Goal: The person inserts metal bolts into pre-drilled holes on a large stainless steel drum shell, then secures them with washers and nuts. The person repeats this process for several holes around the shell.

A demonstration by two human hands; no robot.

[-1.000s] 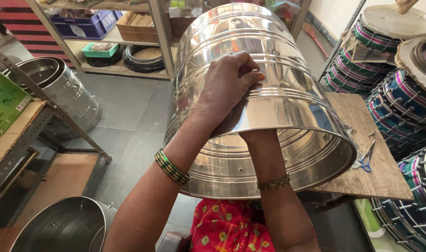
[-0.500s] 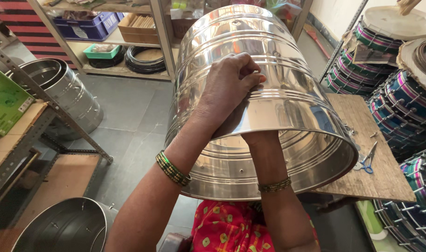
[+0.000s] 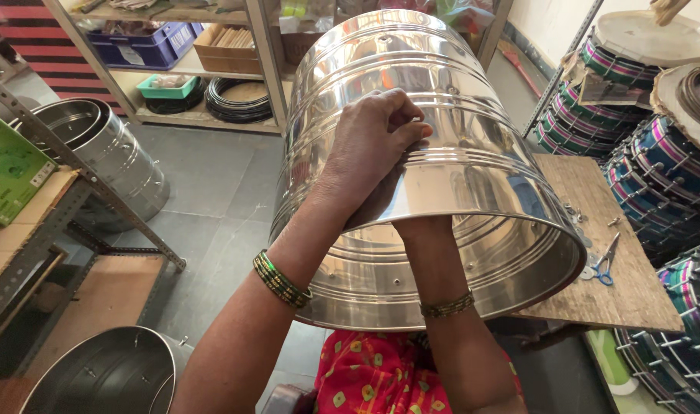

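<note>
Sideways, steel drum shell (image 3: 472, 176): left hand (image 3: 373, 146) outside, right arm inside.

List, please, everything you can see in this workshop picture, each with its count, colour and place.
Large shiny steel drum shell: one, silver, on its side at centre, open end toward the camera.
Steel drums: two nested, silver, on the floor at left.
Dark metal tub: one, grey, bottom left.
Wooden board: one, brown, right of the shell.
Blue-handled scissors: one, on the board.
Striped laced drums: a stack, multicoloured, far right.
Blue plastic crate: one, on the back shelf.
Green box: one, far left.
Left hand: on top of the shell, green bangles at the wrist.
Right hand: inside the shell, mostly hidden.
</note>
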